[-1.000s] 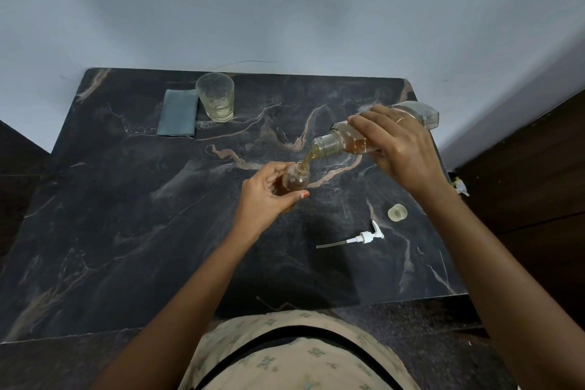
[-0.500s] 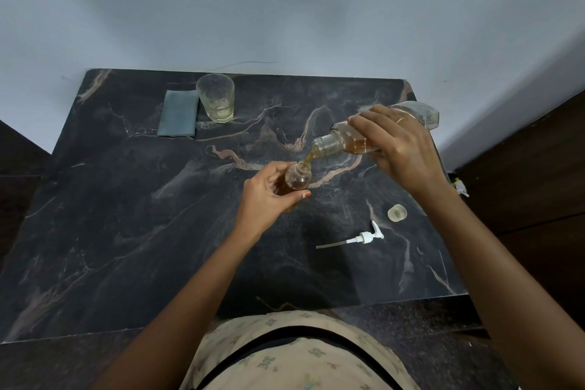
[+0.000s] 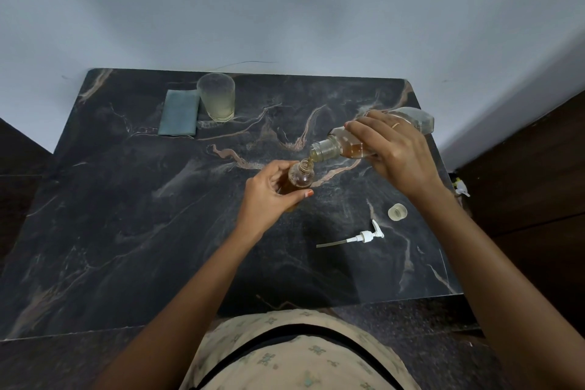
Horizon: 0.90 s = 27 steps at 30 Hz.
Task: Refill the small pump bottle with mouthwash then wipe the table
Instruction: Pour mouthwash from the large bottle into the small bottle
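Small pump bottle: clear, pump removed, neck open, partly filled with amber liquid. It stands near the middle of the table, slightly right of centre. The left hand grips its body, fingers and thumb curled round it.

Mouthwash bottle: larger, clear, uncapped, tipped almost flat, its mouth just above the small bottle's neck. Amber liquid runs from one into the other. The right hand holds it round the middle, fingers wrapped over the top; a ring shows on one finger.

Pump head: white, dip tube attached, lying flat toward the table's right side, apart from both bottles.

Cap: small, pale, translucent, near the pump head on its far side.

Glass: clear tumbler, upright near the far edge, left of centre, with a little pale liquid at the bottom.

Cloth: grey-blue, folded, flat, just beside the glass on its left.

Table: dark marble-patterned top with tan and white veins and rounded far corners; far edge against the wall.

Wall: plain, pale grey-blue.

Dark wood panelling: right of the table; more dark surface at the left.

Small white and yellow object: beyond the table's right edge; kind cannot be told.

Garment: beige, patterned, at the lower edge.
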Each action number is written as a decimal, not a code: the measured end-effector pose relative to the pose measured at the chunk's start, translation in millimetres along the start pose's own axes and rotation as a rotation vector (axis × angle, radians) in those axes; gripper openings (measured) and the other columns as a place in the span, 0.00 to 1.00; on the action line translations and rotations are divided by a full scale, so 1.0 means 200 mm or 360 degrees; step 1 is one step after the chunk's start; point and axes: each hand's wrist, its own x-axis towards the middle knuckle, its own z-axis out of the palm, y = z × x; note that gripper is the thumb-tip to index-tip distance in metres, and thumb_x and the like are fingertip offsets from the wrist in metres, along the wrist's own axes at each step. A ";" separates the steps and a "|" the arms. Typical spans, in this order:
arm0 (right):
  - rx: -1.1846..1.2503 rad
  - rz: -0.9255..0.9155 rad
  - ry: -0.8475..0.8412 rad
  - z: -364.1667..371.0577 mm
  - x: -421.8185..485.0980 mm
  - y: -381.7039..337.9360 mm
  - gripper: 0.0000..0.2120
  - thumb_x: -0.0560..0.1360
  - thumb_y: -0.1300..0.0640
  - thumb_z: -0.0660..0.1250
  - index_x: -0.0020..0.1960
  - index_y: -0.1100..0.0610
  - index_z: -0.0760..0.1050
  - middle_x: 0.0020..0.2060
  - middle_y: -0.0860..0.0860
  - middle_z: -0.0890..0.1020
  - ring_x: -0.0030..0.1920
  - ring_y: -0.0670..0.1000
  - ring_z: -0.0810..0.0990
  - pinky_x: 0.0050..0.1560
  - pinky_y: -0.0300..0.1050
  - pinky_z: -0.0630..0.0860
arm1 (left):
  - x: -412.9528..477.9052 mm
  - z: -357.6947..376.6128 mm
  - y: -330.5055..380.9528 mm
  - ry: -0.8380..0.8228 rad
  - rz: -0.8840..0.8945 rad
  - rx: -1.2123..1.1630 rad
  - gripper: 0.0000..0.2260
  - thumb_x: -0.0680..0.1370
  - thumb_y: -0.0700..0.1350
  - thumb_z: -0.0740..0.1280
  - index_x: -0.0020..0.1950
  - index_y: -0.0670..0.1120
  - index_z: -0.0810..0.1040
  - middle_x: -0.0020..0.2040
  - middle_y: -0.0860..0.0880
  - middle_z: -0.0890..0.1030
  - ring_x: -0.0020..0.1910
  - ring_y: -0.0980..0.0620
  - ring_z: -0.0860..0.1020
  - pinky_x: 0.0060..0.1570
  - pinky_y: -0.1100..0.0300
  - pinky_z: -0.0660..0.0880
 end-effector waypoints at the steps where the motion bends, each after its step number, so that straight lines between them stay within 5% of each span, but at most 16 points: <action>1: -0.0003 -0.0004 0.0004 0.00 0.00 0.00 0.13 0.66 0.68 0.72 0.51 0.66 0.78 0.44 0.60 0.84 0.44 0.60 0.83 0.42 0.51 0.80 | 0.00 0.00 0.00 0.0001 -0.0002 0.0004 0.20 0.64 0.37 0.76 0.53 0.49 0.76 0.49 0.56 0.81 0.51 0.62 0.79 0.52 0.72 0.73; 18: 0.0047 0.0069 -0.0016 0.00 -0.04 -0.02 0.14 0.66 0.67 0.71 0.52 0.66 0.78 0.45 0.60 0.84 0.46 0.61 0.82 0.44 0.52 0.79 | -0.02 0.02 -0.01 0.0020 -0.0019 0.0005 0.21 0.63 0.37 0.76 0.54 0.45 0.76 0.51 0.52 0.81 0.51 0.61 0.79 0.53 0.70 0.73; 27: 0.0367 0.0461 -0.0053 0.13 -0.11 -0.09 0.21 0.63 0.64 0.76 0.54 0.65 0.76 0.47 0.59 0.83 0.45 0.59 0.83 0.42 0.53 0.80 | -0.02 0.02 -0.03 0.0012 -0.0017 -0.0043 0.21 0.64 0.36 0.76 0.52 0.52 0.75 0.48 0.57 0.80 0.51 0.62 0.79 0.51 0.71 0.73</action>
